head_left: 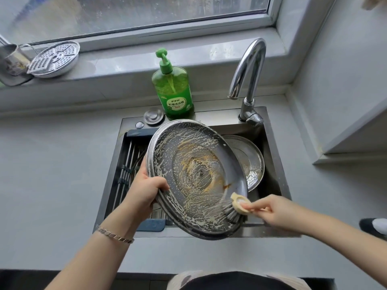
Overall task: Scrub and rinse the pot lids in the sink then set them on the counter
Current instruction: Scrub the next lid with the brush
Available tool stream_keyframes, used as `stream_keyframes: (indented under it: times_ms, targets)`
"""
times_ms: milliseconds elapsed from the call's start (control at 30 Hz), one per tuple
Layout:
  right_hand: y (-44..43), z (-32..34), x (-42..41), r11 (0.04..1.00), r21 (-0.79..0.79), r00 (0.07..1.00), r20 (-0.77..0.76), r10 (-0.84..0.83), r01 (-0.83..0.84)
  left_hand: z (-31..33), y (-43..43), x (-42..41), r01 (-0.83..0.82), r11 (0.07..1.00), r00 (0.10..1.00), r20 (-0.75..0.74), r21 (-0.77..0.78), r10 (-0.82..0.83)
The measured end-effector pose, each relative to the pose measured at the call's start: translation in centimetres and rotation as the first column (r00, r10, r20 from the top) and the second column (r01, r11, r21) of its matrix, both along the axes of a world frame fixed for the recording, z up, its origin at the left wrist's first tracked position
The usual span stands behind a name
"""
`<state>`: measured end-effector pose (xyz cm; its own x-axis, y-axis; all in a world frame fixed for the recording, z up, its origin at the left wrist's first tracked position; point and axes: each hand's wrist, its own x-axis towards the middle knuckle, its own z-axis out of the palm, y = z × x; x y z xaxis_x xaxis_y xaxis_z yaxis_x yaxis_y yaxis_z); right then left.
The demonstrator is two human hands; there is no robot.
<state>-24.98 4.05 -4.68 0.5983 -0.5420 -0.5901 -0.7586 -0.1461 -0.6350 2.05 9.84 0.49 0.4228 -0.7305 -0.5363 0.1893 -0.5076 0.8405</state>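
Note:
A large steel pot lid (194, 176) is tilted over the sink (278, 164), its inner face toward me, streaked with soapy foam and brown residue. My left hand (144, 189) grips its left rim. My right hand (274, 212) holds the handle of a dish brush (234, 208), whose grey bristles press on the lid's lower right edge. A second steel lid (249, 162) lies in the sink basin behind, partly hidden by the first.
A green dish soap bottle (172, 86) stands behind the sink beside the chrome faucet (249, 76). A drain rack (127, 164) fills the sink's left part. A perforated steamer tray (55, 59) and a metal cup (12, 59) sit on the windowsill. Grey counter (54, 174) flanks the sink.

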Motion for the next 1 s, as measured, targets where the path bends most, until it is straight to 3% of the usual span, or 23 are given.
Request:
stream_keyframes:
  times_ms: [67, 233, 300, 367, 467, 533, 633, 800, 933, 1000]
  targets:
    - [0.1, -0.3, -0.2, 1.0, 0.004, 0.999, -0.015, -0.031, 0.031, -0.1, -0.2, 0.1, -0.006, 1.0, 1.0, 0.014, 0.015, 0.006]
    - [1.7, -0.7, 0.6, 0.995, 0.094, 0.991, 0.119, -0.055, 0.044, -0.2, 0.0, 0.2, -0.027, 1.0, 1.0, 0.006, 0.005, 0.027]
    - [0.7, -1.9, -0.3, 0.981, 0.015, 0.974, 0.115, -0.194, 0.194, -0.2, 0.0, 0.6, -0.039, 0.999, 0.999, 0.013, 0.018, 0.038]
    - [-0.3, -2.9, -1.3, 0.86, 0.024, 0.838, 0.21, -0.504, 0.51, -0.2, -0.1, 1.1, -0.063, 0.998, 0.998, -0.003, 0.032, 0.063]
    - [-1.4, -3.2, -1.3, 0.524, 0.285, 0.494, 0.175, -0.852, 0.803, 0.2, -0.2, 1.7, -0.078, 0.997, 0.994, -0.078, 0.018, 0.079]
    - [-1.9, -3.2, -0.3, 0.361, 0.481, 0.382, 0.057, -0.922, 0.799, 0.7, -0.4, 2.0, -0.052, 0.999, 0.99, -0.133, 0.013, 0.053]
    - [-2.2, -3.1, 1.6, 0.24, 0.623, 0.328, -0.027, -0.944, 0.744, 1.7, -0.9, 2.9, 0.021, 0.999, 0.977, -0.214, 0.044, -0.012]
    - [-2.3, -2.2, 4.0, 0.149, 0.759, 0.285, -0.049, -0.957, 0.633, 3.2, -2.5, 3.9, 0.097, 0.995, 0.972, -0.217, 0.01, -0.092]
    - [-2.2, -2.0, 5.9, 0.056, 0.801, 0.15, -0.043, -0.988, 0.597, 2.9, -2.8, 1.7, -0.06, 0.989, 0.942, -0.335, -0.134, 0.011]
    - [-2.0, -1.7, 6.9, 0.028, 0.8, 0.069, -0.017, -0.997, 0.599, 1.6, -1.5, -1.7, -0.136, 0.984, 0.916, -0.393, -0.114, 0.081]
